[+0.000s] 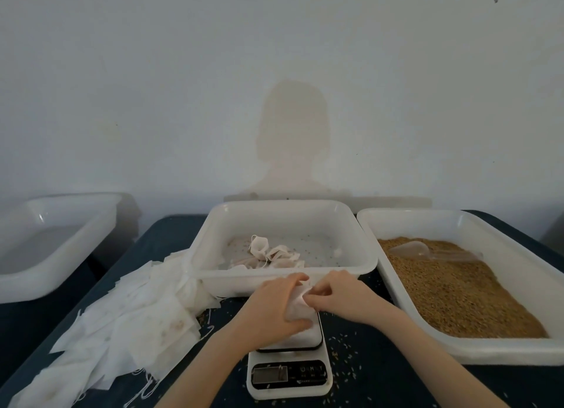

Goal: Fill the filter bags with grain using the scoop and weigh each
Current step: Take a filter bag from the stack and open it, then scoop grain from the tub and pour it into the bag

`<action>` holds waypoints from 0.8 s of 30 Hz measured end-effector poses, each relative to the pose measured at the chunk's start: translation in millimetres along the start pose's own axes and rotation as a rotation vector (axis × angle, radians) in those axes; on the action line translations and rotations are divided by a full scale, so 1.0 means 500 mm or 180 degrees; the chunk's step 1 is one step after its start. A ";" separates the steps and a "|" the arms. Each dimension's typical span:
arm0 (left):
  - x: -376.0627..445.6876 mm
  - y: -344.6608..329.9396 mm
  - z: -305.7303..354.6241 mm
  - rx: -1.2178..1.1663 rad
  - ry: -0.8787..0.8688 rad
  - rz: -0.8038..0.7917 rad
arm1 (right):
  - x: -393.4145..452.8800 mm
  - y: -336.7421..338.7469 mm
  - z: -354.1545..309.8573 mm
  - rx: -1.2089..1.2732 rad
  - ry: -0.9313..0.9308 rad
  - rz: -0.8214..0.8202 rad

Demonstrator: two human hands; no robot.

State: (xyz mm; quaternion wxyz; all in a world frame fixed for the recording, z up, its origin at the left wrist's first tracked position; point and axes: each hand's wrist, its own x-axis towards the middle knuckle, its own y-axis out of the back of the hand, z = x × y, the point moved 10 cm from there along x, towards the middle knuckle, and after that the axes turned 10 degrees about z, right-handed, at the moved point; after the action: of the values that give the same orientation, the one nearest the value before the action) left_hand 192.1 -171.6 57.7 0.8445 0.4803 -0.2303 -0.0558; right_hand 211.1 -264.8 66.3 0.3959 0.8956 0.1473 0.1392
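Both hands, left hand (274, 303) and right hand (338, 294), pinch a filter bag (297, 308) sitting on the scale (290, 374). It looks like weighing time. Next, let go and read the number.

Taking the scale (290, 374) as our landmark, we find both hands, the left hand (274, 308) and right hand (338, 296), crowded over its platform around a filter bag (297, 308), with the middle tray (283, 278) walling off the far side. To its left the heap of empty bags (131, 319) covers the cloth (strings trailing toward us). To its right we see a dark strip of table (375, 355), speckled with grains, open up to the grain tray (476, 351).
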 end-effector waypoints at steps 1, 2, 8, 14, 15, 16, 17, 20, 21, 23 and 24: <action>0.002 0.005 0.001 0.0045 -0.0038 0.0105 | -0.001 -0.003 -0.001 -0.0039 0.0021 -0.0008; 0.003 0.009 0.002 0.0035 -0.0054 0.0167 | -0.001 -0.005 -0.003 -0.0106 0.0053 -0.0007; 0.000 -0.001 -0.006 0.0155 -0.0010 0.0000 | -0.006 -0.015 -0.011 -0.0309 0.0232 0.0004; 0.003 0.000 -0.019 0.0233 0.0105 0.0013 | -0.028 0.002 -0.027 0.0093 0.0404 -0.0299; 0.005 0.004 -0.020 0.0173 0.0135 0.0074 | -0.025 0.029 -0.021 0.0203 0.0401 -0.0225; 0.006 0.009 -0.022 0.0109 0.0154 0.0128 | -0.020 0.065 -0.013 0.0310 0.0378 -0.0073; 0.006 0.012 -0.023 0.0049 0.0169 0.0156 | -0.014 0.111 0.002 0.0436 0.0315 0.0169; 0.016 0.004 -0.021 -0.0258 0.0242 0.0133 | 0.011 0.283 0.134 0.0769 -0.0240 0.1364; 0.022 -0.002 -0.018 -0.0397 0.0253 0.0118 | 0.016 0.333 0.199 0.0673 -0.0492 0.1731; 0.034 -0.015 -0.010 -0.0612 0.0259 0.0092 | 0.027 0.393 0.330 0.0043 -0.1007 0.1991; 0.041 -0.021 -0.007 -0.0672 0.0262 0.0084 | 0.035 0.404 0.390 -0.0412 -0.1208 0.1873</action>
State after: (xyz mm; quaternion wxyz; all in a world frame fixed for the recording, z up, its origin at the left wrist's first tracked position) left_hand 213.1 -180.9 54.3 0.8997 0.3876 -0.1945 -0.0489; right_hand 329.5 -518.3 94.0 0.4151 0.8827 -0.2022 0.0874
